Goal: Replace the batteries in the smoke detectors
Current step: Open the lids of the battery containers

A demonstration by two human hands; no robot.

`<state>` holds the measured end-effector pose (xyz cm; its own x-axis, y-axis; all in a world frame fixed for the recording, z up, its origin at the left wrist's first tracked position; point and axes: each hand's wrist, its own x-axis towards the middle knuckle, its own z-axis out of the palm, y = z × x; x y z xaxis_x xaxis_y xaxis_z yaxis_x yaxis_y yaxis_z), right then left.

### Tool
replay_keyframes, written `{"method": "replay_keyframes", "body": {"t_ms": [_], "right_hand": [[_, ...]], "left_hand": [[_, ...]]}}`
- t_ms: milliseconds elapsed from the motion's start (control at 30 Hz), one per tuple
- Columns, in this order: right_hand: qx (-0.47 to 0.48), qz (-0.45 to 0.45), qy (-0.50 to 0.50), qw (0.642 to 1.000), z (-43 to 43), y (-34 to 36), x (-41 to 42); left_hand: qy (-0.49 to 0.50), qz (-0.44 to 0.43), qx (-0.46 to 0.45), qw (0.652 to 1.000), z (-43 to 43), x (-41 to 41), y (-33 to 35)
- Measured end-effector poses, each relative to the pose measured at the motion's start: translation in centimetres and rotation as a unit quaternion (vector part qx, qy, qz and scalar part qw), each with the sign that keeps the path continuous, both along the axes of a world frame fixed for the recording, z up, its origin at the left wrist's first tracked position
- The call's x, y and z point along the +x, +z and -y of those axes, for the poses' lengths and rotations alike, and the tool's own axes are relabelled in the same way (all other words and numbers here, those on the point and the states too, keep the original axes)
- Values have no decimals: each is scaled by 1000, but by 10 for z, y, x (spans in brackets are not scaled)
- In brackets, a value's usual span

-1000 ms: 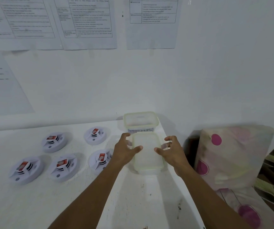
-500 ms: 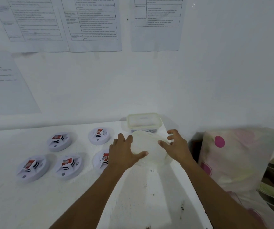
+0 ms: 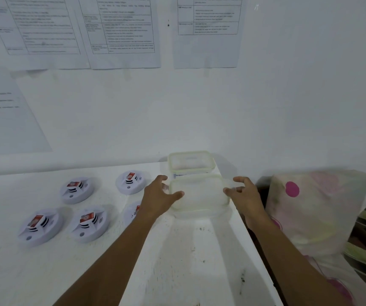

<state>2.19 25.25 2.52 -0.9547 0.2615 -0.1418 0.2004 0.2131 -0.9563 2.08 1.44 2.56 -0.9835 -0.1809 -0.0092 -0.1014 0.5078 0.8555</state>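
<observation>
Several white round smoke detectors [image 3: 89,223] with red-labelled batteries on top lie on the white table [image 3: 177,261]; one [image 3: 133,212] is half hidden behind my left wrist. A clear lidded plastic container [image 3: 199,195] lies flat near the table's right edge. My left hand [image 3: 158,198] grips its left end, thumb on the lid. At the right end, my right hand [image 3: 245,193] pinches the side latch flap. A second lidded container [image 3: 190,162] stands just behind it against the wall.
The table's right edge runs close beside the containers. Beyond that edge lies a pillow with pink dots [image 3: 314,208]. Printed sheets [image 3: 122,32] hang on the white wall behind the table.
Both hands have settled on the two ends of the near container. It looked tilted and blurred half a second ago and now lies flat. The camera view shifted slightly.
</observation>
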Motion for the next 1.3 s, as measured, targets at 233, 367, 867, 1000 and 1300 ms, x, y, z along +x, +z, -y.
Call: {"method": "replay_keyframes", "body": {"t_ms": [233, 367, 867, 1000, 1300], "right_hand": [[-24, -41, -8, 999, -3, 35, -1], [-80, -31, -26, 996, -5, 53, -2], [-257, -39, -22, 966, -46, 43, 6], [-254, -48, -49, 965, -76, 39, 6], [-248, -68, -105, 961, -109, 36, 4]], "left_hand": [[-10, -90, 144, 985, 16, -1, 21], [-33, -167, 181, 969, 16, 1, 36], [-32, 14, 59, 998, 0, -10, -7], [-36, 60, -12, 997, 0, -16, -20], [56, -22, 101, 993, 46, -8, 29]]}}
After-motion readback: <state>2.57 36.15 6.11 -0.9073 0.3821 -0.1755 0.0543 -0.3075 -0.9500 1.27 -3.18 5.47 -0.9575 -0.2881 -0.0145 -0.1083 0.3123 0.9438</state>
